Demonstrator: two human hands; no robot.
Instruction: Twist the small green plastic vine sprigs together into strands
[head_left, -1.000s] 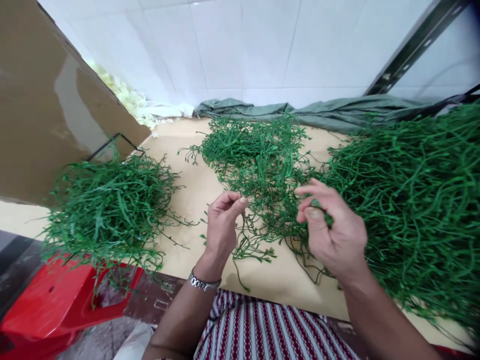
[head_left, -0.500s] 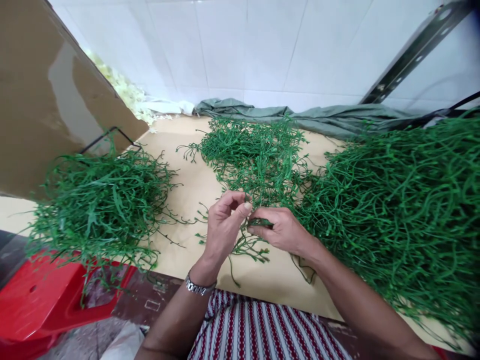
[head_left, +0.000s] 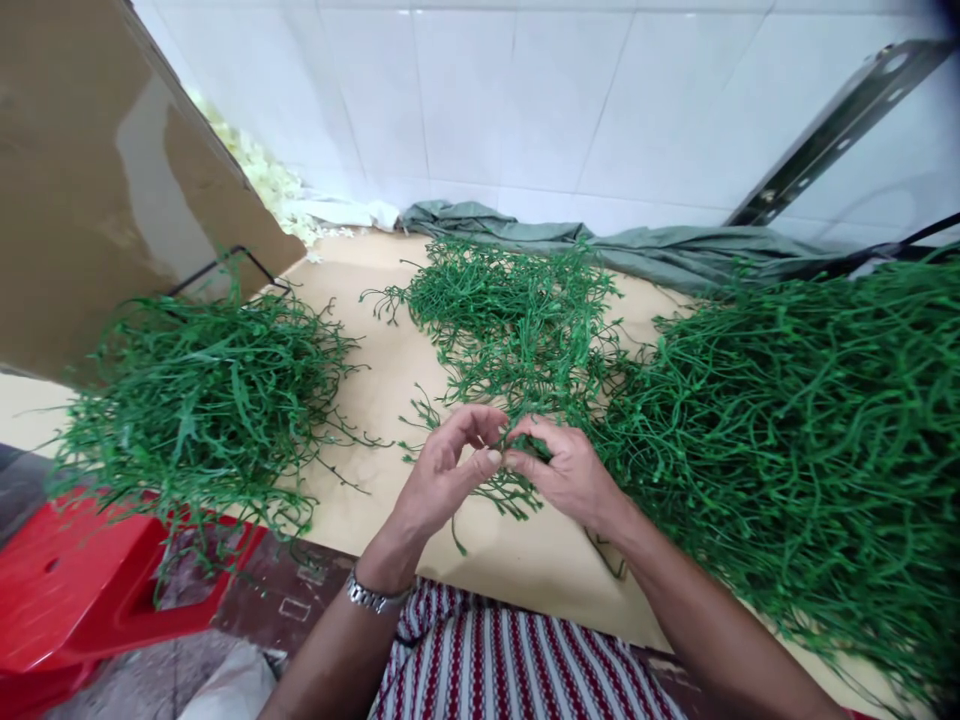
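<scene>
Both of my hands meet above the middle of the table over thin green plastic-looking stems. My left hand (head_left: 454, 465) pinches a green stem (head_left: 510, 490) between thumb and fingers. Close beside it, my right hand (head_left: 566, 470) is closed on stems of the same kind, thumb against the fingers. Their forked tips hang below the hands, and the part inside the grip is partly hidden. Just beyond the hands lies a loose heap of green stems (head_left: 517, 300). To the right of my right hand rises a much larger pile of green stems (head_left: 795, 430).
Another green bunch (head_left: 210, 400) lies at the left, overhanging the table edge above a red plastic stool (head_left: 75, 580). A cardboard box (head_left: 97, 200) stands behind it. Along the tiled wall run a grey-green cloth (head_left: 637, 255) and pale yellow pieces (head_left: 262, 180). A metal angle bar (head_left: 840, 130) leans at right.
My hands have come closer together, with the fingertips now nearly touching around the stems. The view has shifted slightly. The piles look unchanged.
</scene>
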